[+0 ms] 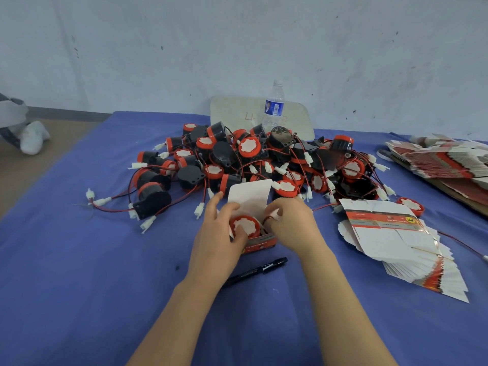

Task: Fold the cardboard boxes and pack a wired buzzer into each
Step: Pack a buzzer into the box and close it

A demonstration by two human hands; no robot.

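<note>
Buzzer (244, 226) sits red face up inside box (261, 243), just past pen (260, 270), directly between both hands. Left hand (219, 233) curls round it from the left, thumb on face. Right hand (293, 225) pinches its wire (267, 219) at box's right wall. Flap (249, 194) stands upright behind, with room to fold forward. Pile (250, 159) is just behind flap; flat boxes (390, 233) lie right, apart.
</note>
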